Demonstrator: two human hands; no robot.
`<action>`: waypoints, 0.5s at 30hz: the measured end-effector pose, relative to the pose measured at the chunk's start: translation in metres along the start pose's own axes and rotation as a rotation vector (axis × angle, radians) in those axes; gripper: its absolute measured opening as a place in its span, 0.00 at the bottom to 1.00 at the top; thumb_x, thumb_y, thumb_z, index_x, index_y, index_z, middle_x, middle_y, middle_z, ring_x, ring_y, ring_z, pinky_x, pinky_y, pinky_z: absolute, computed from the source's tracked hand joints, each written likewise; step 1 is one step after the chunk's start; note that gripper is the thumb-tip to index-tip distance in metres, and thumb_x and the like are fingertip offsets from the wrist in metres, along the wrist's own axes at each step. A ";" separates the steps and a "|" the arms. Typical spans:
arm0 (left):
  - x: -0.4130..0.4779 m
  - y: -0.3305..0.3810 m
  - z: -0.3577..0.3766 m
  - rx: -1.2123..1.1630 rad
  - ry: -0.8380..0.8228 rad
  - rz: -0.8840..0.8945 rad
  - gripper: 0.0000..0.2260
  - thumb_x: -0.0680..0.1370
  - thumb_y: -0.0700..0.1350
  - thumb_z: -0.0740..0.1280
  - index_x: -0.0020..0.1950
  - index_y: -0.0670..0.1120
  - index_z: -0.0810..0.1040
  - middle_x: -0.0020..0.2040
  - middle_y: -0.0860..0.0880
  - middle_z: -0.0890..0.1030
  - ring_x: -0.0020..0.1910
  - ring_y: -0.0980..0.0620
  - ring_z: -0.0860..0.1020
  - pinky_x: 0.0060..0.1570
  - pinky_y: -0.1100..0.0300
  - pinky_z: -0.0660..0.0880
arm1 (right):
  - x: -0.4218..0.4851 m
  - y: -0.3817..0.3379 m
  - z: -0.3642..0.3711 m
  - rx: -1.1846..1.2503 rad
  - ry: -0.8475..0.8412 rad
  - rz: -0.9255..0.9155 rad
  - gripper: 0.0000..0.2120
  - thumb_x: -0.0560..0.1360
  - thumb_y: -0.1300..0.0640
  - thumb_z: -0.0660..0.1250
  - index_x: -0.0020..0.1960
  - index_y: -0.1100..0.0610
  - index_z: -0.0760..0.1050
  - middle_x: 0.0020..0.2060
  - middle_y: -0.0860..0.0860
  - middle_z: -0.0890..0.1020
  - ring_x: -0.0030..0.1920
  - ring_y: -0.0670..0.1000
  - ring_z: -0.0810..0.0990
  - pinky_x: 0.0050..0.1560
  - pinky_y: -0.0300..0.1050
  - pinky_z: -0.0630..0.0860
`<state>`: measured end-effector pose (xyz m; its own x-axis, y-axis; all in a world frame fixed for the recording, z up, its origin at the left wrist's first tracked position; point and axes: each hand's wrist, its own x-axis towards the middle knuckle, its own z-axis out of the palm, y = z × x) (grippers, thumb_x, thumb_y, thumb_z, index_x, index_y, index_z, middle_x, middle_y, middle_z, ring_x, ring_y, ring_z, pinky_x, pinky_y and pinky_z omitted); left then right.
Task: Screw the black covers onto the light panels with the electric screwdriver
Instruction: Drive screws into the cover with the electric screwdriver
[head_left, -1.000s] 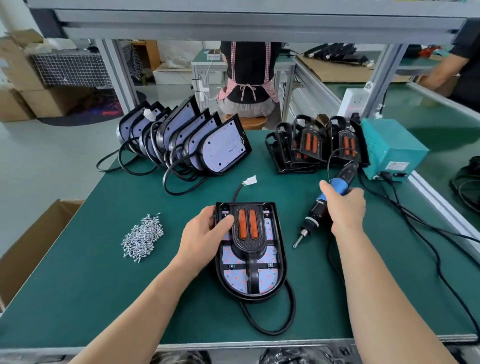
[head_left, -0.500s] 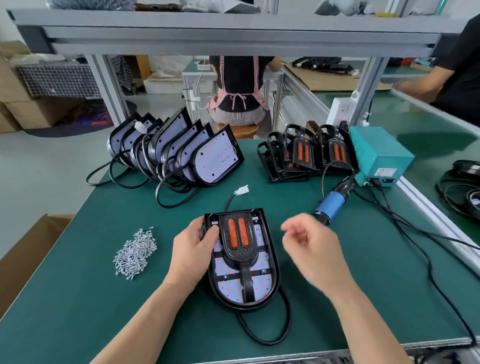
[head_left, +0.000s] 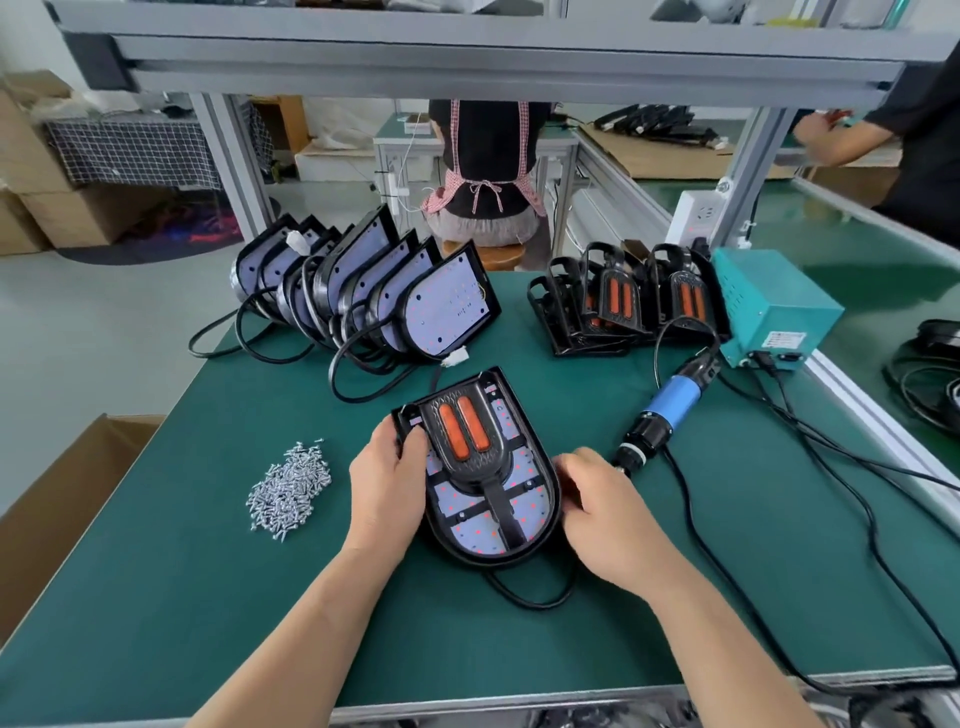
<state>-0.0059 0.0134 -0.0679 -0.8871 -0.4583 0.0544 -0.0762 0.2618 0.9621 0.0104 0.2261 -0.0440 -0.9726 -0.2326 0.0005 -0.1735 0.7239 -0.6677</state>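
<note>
Green mat (head_left: 208, 571) covering the workbench and carrying everything. Lying flat near its middle: one light panel (head_left: 467, 532), with a black cover (head_left: 470, 441) sitting on the purple board, its two orange strips facing up. Gripping this panel at the left rim with the left hand (head_left: 387, 483): thumb (head_left: 415, 448) pressing down on the top face near the far left corner, the other fingers going below the edge, out of sight. Closing on the right rim with the right hand (head_left: 602, 509), fingers bent and touching the black edge; a little blurred there, so not possible to tell how far under. Lying free on the mat just beside the right hand: the electric screwdriver (head_left: 670, 405), blue-bodied, tip pointing toward that hand, cord running to a teal power box (head_left: 769, 306). Resting left of the left hand, well apart: a heap of silver screws (head_left: 291, 486). Standing at the far side: a row of bare panels (head_left: 441, 312) and, right of it, a stack of spare covers (head_left: 618, 301).
</note>
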 end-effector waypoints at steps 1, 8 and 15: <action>0.001 0.000 0.000 -0.017 -0.012 -0.002 0.14 0.79 0.47 0.63 0.33 0.56 0.71 0.28 0.59 0.72 0.29 0.59 0.65 0.32 0.58 0.66 | 0.001 -0.001 0.001 0.157 0.006 0.043 0.12 0.78 0.70 0.61 0.49 0.55 0.77 0.46 0.48 0.79 0.48 0.50 0.78 0.51 0.42 0.73; -0.003 -0.001 -0.002 0.048 -0.145 0.055 0.08 0.73 0.52 0.63 0.48 0.52 0.78 0.44 0.47 0.84 0.39 0.53 0.77 0.51 0.49 0.79 | 0.011 -0.014 0.005 1.000 -0.103 0.313 0.16 0.79 0.42 0.64 0.55 0.50 0.85 0.52 0.49 0.87 0.50 0.48 0.86 0.54 0.46 0.77; 0.014 0.018 -0.002 -0.272 -0.232 -0.249 0.19 0.79 0.60 0.61 0.53 0.47 0.81 0.51 0.47 0.86 0.50 0.50 0.83 0.58 0.50 0.77 | 0.011 -0.002 0.015 0.822 -0.040 0.106 0.25 0.67 0.51 0.76 0.63 0.52 0.77 0.53 0.48 0.87 0.53 0.50 0.86 0.55 0.46 0.81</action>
<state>-0.0186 0.0101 -0.0492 -0.9381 -0.2679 -0.2197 -0.2055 -0.0804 0.9754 0.0024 0.2126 -0.0538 -0.9684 -0.2244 -0.1089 0.1022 0.0413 -0.9939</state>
